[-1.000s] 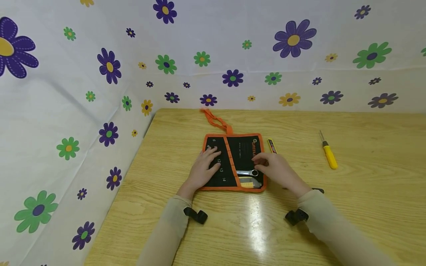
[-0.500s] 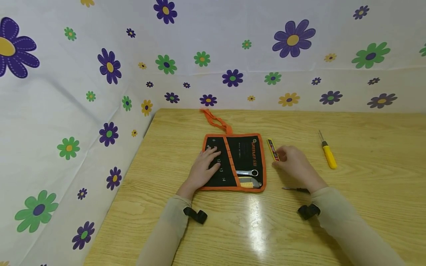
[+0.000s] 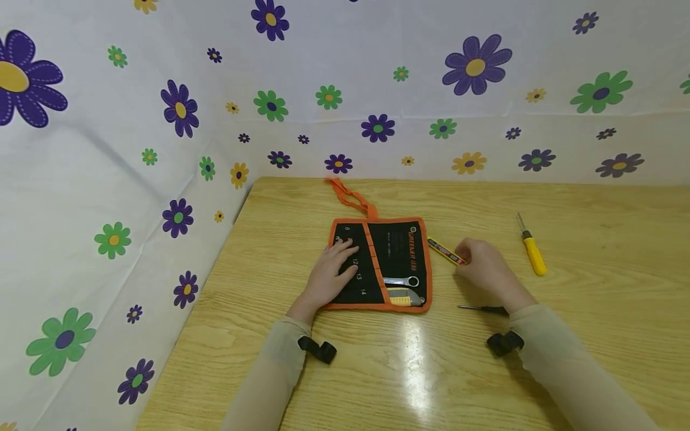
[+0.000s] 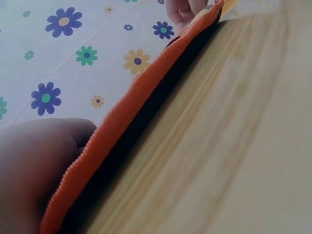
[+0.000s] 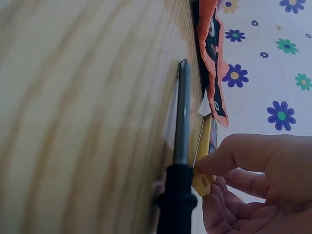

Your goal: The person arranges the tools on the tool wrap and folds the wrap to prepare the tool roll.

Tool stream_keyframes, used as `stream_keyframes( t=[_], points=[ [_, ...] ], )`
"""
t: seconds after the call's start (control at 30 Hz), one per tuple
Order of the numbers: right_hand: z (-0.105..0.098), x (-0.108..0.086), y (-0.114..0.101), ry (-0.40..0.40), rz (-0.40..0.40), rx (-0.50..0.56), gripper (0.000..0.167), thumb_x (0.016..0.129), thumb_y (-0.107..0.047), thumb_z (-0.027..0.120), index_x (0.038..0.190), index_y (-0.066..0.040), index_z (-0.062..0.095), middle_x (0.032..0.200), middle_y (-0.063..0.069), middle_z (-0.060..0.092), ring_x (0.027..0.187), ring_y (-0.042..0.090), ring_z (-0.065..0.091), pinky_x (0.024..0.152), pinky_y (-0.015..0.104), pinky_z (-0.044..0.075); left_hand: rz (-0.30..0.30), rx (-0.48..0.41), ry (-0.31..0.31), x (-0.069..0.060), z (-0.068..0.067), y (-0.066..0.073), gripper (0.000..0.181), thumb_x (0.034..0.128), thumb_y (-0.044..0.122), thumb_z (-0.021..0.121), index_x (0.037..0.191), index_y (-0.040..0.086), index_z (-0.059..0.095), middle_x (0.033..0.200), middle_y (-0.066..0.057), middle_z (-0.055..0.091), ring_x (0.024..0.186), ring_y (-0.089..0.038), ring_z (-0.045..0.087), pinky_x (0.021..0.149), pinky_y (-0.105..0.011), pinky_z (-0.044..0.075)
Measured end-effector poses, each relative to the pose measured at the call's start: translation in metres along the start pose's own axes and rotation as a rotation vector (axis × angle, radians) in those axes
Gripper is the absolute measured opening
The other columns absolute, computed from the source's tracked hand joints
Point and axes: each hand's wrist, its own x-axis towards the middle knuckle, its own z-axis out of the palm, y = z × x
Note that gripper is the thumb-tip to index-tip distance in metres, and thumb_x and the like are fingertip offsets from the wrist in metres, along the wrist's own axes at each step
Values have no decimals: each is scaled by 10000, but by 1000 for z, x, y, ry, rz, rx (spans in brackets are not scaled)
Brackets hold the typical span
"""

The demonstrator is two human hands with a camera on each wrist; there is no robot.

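A black tool pouch (image 3: 398, 251) with orange trim lies flat on the wooden table. My left hand (image 3: 329, 272) rests on its numbered pocket side, fingers spread. A combination wrench (image 3: 401, 281) and a yellow-and-grey folding knife (image 3: 405, 296) stick out of the pouch's pockets. To the right, my right hand (image 3: 487, 269) pinches one end of a slim yellow case (image 3: 446, 251) with a red-and-black label. Its far end touches the pouch's right edge. The right wrist view shows thumb and fingers on the case (image 5: 207, 156), near a hole in it.
Under my right wrist lies a dark-handled screwdriver (image 3: 485, 308), large in the right wrist view. A yellow-handled screwdriver (image 3: 533, 251) lies farther right. An orange tie strap (image 3: 350, 197) trails behind the pouch. A flower-printed cloth (image 3: 377, 72) hangs behind the table.
My right hand has gone from the pouch's right edge to the yellow case and pinched it. The case has turned, its near end swinging right. The left hand stays in place.
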Motion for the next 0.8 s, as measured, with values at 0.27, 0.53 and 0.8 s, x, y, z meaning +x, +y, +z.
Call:
stream_keyframes(
  t=[0.27,0.53,0.8],
  points=[
    [-5,-3,8,5,-16,-7,208,754,36,685,933,91,597,864,202,595,818,336,542,727,480,457,-16,4,-6,1,0,0,469,988,292,521,1427,137,465,1520,-31,332,1434,-190,177,1165,-352,53],
    [-7,-5,12,10,-19,-31,177,759,42,700,905,59,603,837,169,590,792,311,530,695,449,443,-20,7,-6,2,1,-1,471,986,292,520,1428,140,463,1521,-27,332,1435,-186,172,1165,-357,53],
    [-9,-5,12,-33,-3,-47,185,798,-28,697,925,78,613,840,163,611,777,294,559,698,454,463,-23,8,-9,2,1,-1,473,987,290,520,1431,141,459,1523,-24,329,1436,-181,166,1165,-351,52]
  ],
)
